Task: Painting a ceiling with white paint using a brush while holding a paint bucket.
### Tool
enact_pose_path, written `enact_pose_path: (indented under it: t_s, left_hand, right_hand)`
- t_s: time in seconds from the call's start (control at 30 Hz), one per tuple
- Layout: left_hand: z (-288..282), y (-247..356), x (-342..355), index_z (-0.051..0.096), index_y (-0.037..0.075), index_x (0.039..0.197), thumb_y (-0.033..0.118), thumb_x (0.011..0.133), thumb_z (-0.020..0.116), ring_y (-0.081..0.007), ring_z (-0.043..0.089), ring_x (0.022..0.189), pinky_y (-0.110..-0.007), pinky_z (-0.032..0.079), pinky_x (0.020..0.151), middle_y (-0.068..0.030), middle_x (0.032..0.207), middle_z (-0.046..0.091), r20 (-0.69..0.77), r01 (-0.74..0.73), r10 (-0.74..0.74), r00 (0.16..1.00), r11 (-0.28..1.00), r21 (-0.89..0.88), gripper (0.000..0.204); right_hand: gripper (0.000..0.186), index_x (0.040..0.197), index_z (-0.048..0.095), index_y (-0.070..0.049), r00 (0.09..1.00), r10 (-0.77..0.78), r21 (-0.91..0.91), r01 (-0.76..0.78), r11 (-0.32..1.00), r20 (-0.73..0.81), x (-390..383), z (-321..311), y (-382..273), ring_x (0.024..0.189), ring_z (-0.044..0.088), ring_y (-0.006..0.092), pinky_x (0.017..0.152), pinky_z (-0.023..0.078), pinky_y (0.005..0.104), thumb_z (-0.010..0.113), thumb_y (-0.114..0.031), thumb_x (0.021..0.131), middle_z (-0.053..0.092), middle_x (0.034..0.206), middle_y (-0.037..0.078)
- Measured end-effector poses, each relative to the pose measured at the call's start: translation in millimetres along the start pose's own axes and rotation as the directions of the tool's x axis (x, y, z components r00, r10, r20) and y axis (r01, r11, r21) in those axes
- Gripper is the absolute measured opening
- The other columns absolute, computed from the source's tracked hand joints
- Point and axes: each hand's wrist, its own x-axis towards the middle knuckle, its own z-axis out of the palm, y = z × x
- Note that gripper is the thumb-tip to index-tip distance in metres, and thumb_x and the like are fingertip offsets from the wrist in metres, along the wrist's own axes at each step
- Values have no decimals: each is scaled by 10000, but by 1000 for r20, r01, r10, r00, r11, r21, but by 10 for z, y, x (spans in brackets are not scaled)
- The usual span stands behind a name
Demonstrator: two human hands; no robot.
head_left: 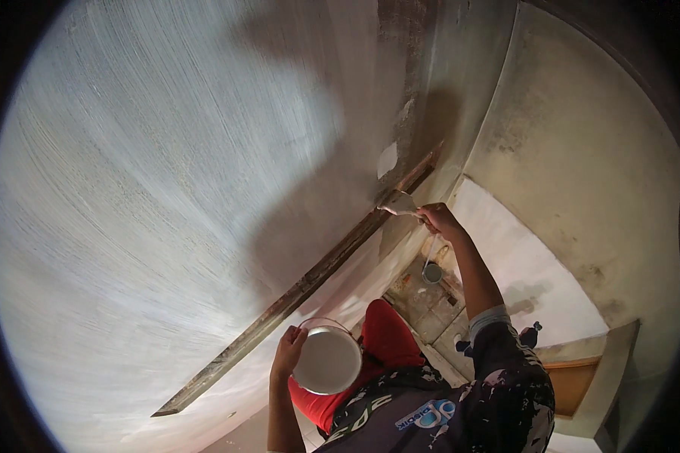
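Note:
My right hand (437, 220) is closed round the handle of a wide, flat paintbrush (400, 204), its head coated whitish. The brush head is at the wall, over the upper part of a long wooden rail (310, 283); whether it touches cannot be made out. Down by my lap, my left hand (289, 350) grips a round bucket (328, 392) near its rim and thin wire handle. Pale, paint-like liquid fills the inside of the bucket. Around the rail, the wall (166, 189) carries streaky white strokes, with a darker, uncoated strip (400, 68) toward the corner.
A stained wall (582, 143) meets the painted one at a corner on the right. Below on the floor (423, 309) stands a small container (432, 272). An orange-brown panel in a pale frame (574, 385) sits at the lower right.

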Motion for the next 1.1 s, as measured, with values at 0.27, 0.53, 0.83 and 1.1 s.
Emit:
enact_pose_path:
  t_s: [0.27, 0.53, 0.83, 1.1]
  left_hand:
    - [2, 27, -7, 569, 17, 910, 384, 957, 587, -107, 484, 755, -281, 428, 703, -8, 789, 539, -1, -17, 17, 1000, 1000, -9, 370]
    - [-15, 75, -7, 574, 19, 914, 382, 953, 586, -112, 489, 752, -284, 430, 697, -9, 790, 547, -19, -10, 11, 1000, 999, 33, 366]
    - [-10, 12, 29, 564, 23, 901, 377, 952, 594, -99, 465, 733, -271, 411, 675, 3, 771, 530, -7, -32, 32, 999, 999, -10, 359]
    - [-12, -92, 44, 563, 22, 907, 366, 961, 586, -98, 462, 738, -270, 410, 675, 5, 775, 531, 10, -20, 20, 1000, 1000, 11, 350]
  right_hand:
    - [255, 708, 582, -65, 996, -82, -49, 80, 996, -43, -56, 42, -856, 380, 311, 42, 348, 194, 245, 630, -239, 888, 454, 542, -18]
    - [306, 654, 512, -96, 964, -257, 147, 264, 953, -60, -410, -60, -1124, 377, 261, 36, 354, 169, 243, 571, -232, 922, 436, 544, -24]
    - [234, 734, 533, -98, 999, -38, 175, 43, 984, -27, 127, 284, 178, 400, 299, 38, 356, 211, 229, 568, -219, 931, 429, 552, -27]
    - [225, 687, 570, -83, 997, -75, -91, 71, 993, -36, 54, 142, 104, 381, 327, 48, 352, 216, 238, 623, -201, 871, 502, 555, 2]
